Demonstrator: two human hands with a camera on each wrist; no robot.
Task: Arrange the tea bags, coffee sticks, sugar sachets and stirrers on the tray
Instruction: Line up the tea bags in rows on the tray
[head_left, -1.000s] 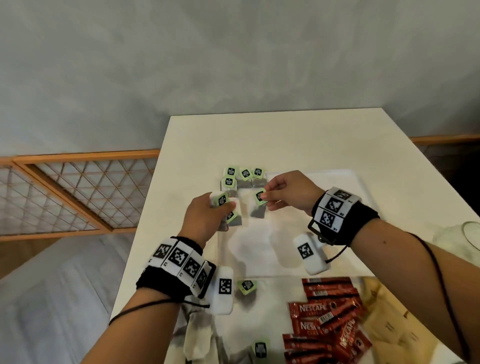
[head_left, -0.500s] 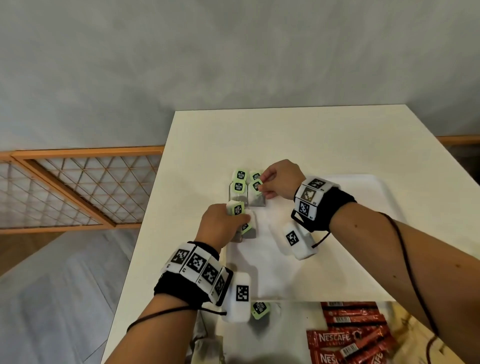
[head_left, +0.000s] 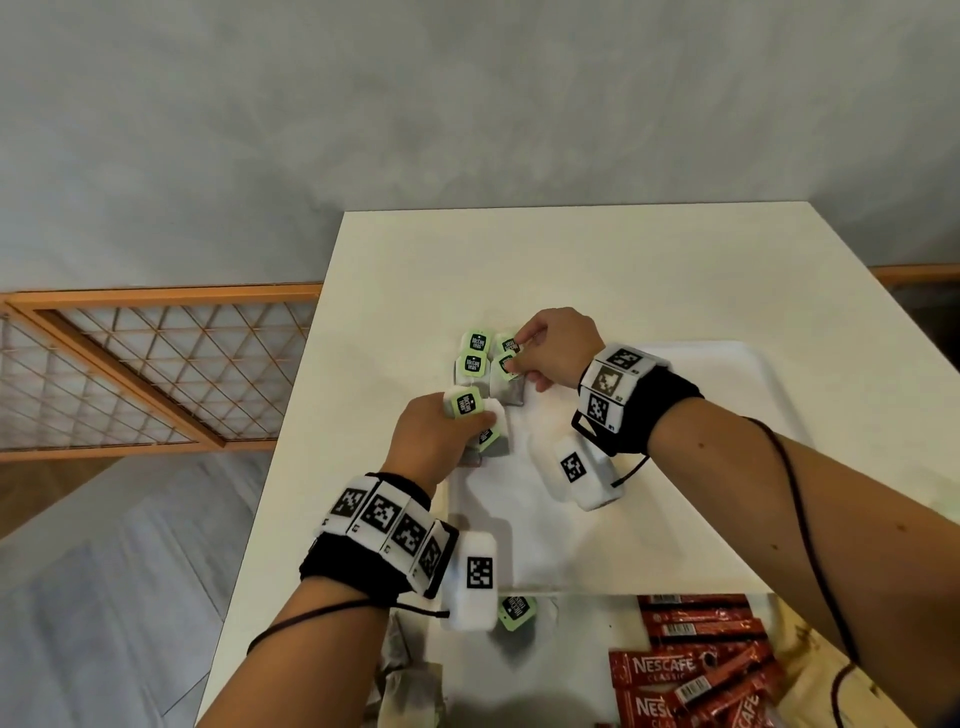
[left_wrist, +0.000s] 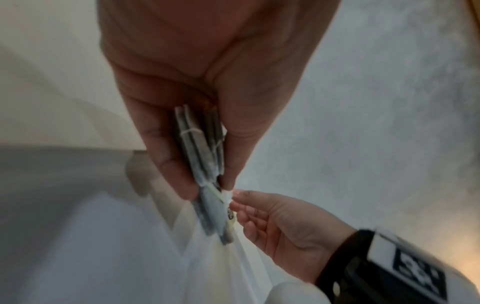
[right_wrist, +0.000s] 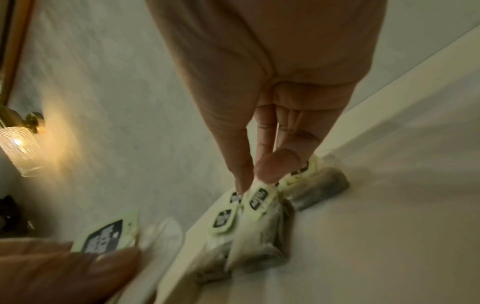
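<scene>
Several tea bags with green tags (head_left: 474, 354) lie at the far left corner of the white tray (head_left: 691, 499). My right hand (head_left: 519, 358) pinches the green tag of one tea bag (right_wrist: 262, 198) between thumb and forefinger, low over that group. My left hand (head_left: 457, 426) grips a small stack of tea bags (left_wrist: 202, 148) edge-on between thumb and fingers, at the tray's left edge. One more tea bag (head_left: 515, 613) lies on the table just in front of the tray. Red coffee sticks (head_left: 696, 670) lie in a pile at the near right.
The cream table (head_left: 571, 260) extends beyond the tray; its left edge drops to the floor beside my left arm. An orange lattice frame (head_left: 156, 374) stands at the left. More grey tea bags (head_left: 410, 686) lie at the near edge. A wall lamp (right_wrist: 20, 148) glows behind.
My right hand has carried its tea bag further left and away, down onto the group in the tray's corner. The left hand keeps its stack and has barely moved.
</scene>
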